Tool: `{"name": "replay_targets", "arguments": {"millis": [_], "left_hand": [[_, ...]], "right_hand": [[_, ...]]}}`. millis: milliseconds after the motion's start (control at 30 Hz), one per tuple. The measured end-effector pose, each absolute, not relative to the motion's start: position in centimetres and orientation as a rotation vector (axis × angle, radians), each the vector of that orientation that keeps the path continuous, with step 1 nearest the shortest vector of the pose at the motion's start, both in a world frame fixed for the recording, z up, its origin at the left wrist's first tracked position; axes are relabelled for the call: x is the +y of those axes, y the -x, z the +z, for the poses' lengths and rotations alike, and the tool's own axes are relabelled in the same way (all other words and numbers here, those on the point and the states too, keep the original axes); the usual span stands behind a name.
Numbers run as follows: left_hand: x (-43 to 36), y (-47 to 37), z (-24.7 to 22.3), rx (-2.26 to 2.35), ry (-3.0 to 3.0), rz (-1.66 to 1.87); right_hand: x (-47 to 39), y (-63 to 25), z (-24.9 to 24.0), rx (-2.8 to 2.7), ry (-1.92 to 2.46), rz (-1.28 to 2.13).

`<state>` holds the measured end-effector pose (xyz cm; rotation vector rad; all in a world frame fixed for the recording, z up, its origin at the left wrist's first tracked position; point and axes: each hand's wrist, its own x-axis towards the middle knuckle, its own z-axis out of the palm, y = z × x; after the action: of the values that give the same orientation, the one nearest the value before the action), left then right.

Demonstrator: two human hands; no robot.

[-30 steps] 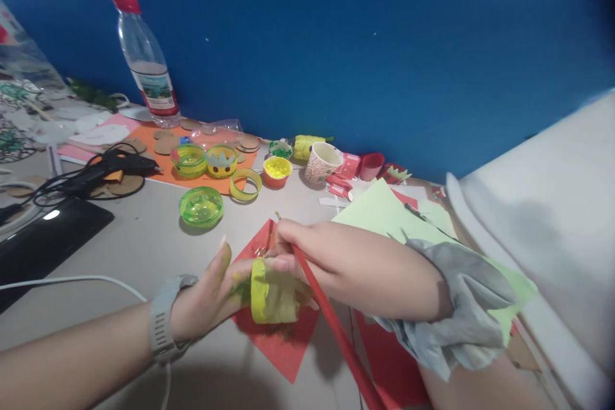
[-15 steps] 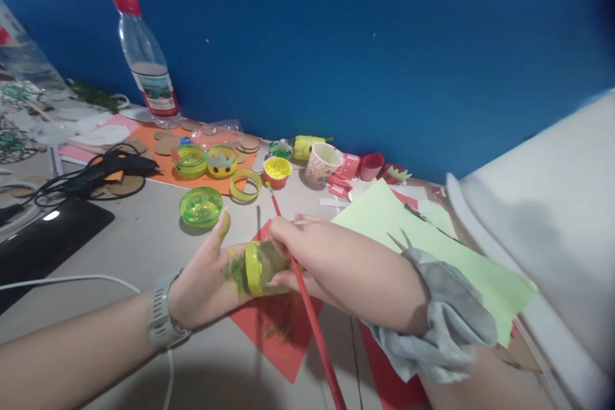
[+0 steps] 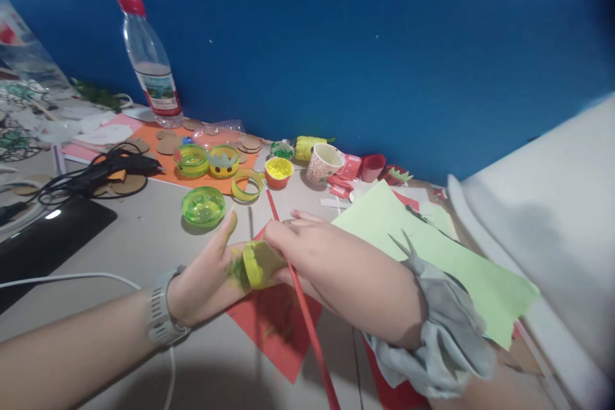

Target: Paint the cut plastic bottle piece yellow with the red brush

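My left hand (image 3: 204, 288) lies palm up with its thumb stretched out and green and yellow paint on the skin; its far fingers are mostly hidden. Against its palm, lying on its side, is a short yellow-painted cup-like piece (image 3: 254, 267), see-through in part. My right hand (image 3: 307, 250) closes around the far end of this piece and also holds a long red paintbrush (image 3: 307, 314). The brush tip points away, close to a small tub of yellow paint (image 3: 279, 170). Beneath my hands is a paint-smeared red paper sheet (image 3: 283, 339).
Behind the hands stand a green plastic dish (image 3: 202, 208), a yellow ring (image 3: 246, 186), a crown-decorated yellow cup (image 3: 223, 162) and a paper cup (image 3: 325, 164). A glue gun (image 3: 127, 163) and bottle (image 3: 154, 77) are left. Light green paper (image 3: 384, 218) and scissors (image 3: 403, 243) are right.
The yellow-painted piece has turned and tilted slightly between my hands, so more of its yellow inside shows. The paintbrush has shifted slightly left with my right hand.
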<state>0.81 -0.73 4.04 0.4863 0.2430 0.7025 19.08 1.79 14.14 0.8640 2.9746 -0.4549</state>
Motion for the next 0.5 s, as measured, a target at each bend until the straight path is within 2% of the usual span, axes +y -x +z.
{"name": "replay_targets", "arguments": {"millis": [200,500], "left_hand": [[-0.6,-0.4,3.6,0.018,-0.595,0.822],[-1.2,-0.5,1.0,0.088,-0.904,0.816]], "right_hand": [[1.5,-19.0,14.6,3.036,-0.898,-0.51],[2.1,-22.6,17.3,3.307,-1.559,-0.708]]}}
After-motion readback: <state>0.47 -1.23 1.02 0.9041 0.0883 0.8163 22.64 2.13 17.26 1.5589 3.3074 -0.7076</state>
